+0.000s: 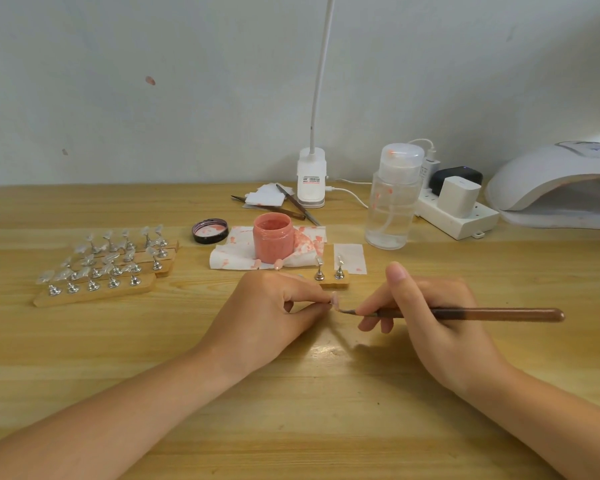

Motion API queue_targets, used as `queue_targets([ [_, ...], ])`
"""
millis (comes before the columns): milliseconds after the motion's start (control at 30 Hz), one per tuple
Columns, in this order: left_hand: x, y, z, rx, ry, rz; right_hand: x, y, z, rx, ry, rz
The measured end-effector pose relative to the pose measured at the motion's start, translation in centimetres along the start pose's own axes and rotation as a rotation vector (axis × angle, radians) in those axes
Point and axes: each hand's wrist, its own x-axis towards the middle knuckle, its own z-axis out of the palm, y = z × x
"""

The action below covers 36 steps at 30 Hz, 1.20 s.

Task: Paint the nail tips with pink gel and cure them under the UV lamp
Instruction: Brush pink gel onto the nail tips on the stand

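Nail tip (334, 299), pinched at the fingertips of the left hand (274, 306) low over the table (291, 410), directly left of the brush (465, 313); the brush's long axis runs level left-to-right, bristles touching the tip. Right hand (426, 317) grips the brush pen-fashion, nearer the UV lamp (555, 181) at far right. Tip's painted coverage too small to judge; its holder is hidden by the fingers.

A pale wooden table (84, 341) stands against a white wall (153, 81). At its back edge a white clip-on desk lamp (311, 178) rises on a thin bendy neck. Right of it stands a clear plastic pump bottle (394, 199) holding clear liquid. Just beyond lies a white power strip (465, 220) with a white plug block (459, 195) and a black adapter (456, 176). Dark metal tweezers (297, 204) lie beside the lamp's base.
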Motion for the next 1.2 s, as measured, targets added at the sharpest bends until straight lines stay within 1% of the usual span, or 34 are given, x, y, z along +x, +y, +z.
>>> queue_targets([
  [133, 0.04, -0.18, -0.05, 0.003, -0.016, -0.001, 0.17, 0.03, -0.03, -0.013, 0.035, -0.018],
  [233, -0.02, -0.24, -0.12, -0.01, -0.027, -0.004, 0.3, 0.01, 0.06, -0.05, -0.001, 0.014],
  [333, -0.04, -0.28, -0.06, -0.011, -0.019, -0.01, 0.1, 0.04, -0.01, -0.004, -0.013, 0.021],
  [467, 0.0, -0.32, 0.0, 0.007, -0.017, -0.004, 0.1, -0.04, -0.08, 0.008, 0.025, -0.007],
  [567, 0.02, -0.31, 0.01, 0.023, -0.014, 0.003, 0.29, -0.12, 0.06, -0.037, -0.002, 0.038],
  [667, 0.02, -0.22, -0.02, 0.01, -0.011, 0.014, 0.1, -0.09, 0.0, -0.015, -0.025, 0.025],
  [767, 0.03, -0.21, -0.04, -0.001, -0.007, 0.013, -0.01, -0.07, -0.12, 0.022, 0.009, 0.001],
  [833, 0.03, -0.25, -0.04, 0.006, -0.005, 0.012, 0.14, -0.09, -0.04, -0.003, 0.025, 0.007],
  [933, 0.06, -0.21, -0.02, 0.017, -0.004, 0.012, 0.32, -0.05, 0.13, -0.05, -0.008, 0.028],
  [1000, 0.05, -0.19, -0.01, 0.018, -0.01, 0.012, 0.22, 0.02, 0.1, -0.03, -0.023, 0.024],
  [1100, 0.02, -0.22, -0.01, 0.01, -0.012, 0.005, 0.0, -0.01, -0.07, 0.005, -0.001, -0.003],
  [1200, 0.04, -0.2, -0.03, 0.022, -0.008, 0.004, 0.15, -0.13, -0.04, -0.026, 0.016, 0.006],
])
